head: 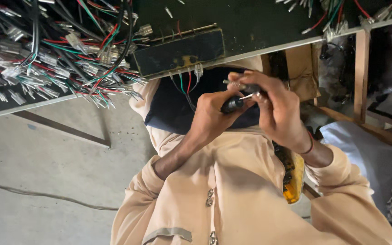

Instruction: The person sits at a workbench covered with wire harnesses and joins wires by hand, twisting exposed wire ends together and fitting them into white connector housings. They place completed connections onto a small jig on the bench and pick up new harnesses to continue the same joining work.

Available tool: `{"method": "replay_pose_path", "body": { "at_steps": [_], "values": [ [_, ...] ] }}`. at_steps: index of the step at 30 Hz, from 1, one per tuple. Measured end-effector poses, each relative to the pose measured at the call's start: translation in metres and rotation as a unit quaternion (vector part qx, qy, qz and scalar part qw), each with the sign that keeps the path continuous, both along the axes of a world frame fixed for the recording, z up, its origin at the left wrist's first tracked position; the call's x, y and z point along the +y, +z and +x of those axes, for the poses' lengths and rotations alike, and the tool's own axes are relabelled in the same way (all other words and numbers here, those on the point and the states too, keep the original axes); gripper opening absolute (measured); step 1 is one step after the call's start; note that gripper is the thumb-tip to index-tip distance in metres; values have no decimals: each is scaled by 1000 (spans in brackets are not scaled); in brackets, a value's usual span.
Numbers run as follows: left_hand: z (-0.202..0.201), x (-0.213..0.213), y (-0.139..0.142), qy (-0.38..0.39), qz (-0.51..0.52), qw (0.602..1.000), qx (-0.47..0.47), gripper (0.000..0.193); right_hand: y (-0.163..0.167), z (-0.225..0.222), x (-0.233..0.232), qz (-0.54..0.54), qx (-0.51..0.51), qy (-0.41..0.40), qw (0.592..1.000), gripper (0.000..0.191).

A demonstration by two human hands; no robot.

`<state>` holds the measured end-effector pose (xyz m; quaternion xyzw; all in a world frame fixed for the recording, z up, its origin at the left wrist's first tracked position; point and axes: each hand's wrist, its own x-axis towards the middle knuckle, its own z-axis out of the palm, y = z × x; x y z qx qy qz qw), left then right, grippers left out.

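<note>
Your left hand (212, 115) is wrapped around the dark handle of a small tool (232, 105), its metal tip pointing toward your right hand (275, 109). Your right hand's fingertips pinch a small metal connector (237, 85) just below the desk's edge. Thin wires (184, 86) hang beside it from a black box (180, 52) on the desk (250, 22). The tool tip could probably slip off the tiny connector and jab your fingers. A tangle of red, green and black wires (55, 54) covers the dark desk on the left. Below lies a bare concrete floor (46, 163).
</note>
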<state>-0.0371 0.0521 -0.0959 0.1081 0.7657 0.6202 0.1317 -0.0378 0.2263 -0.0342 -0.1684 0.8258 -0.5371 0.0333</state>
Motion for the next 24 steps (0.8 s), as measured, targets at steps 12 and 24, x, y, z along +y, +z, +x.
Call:
{"method": "replay_pose_path", "body": {
  "at_steps": [12,24],
  "values": [
    [11,5,-25,49,-152,984,84,37,-13,10,-47,71,-32,-178,981,27],
    [15,-134,143,-152,141,973,101,51,-29,21,-97,-133,-90,286,944,47]
  ]
}}
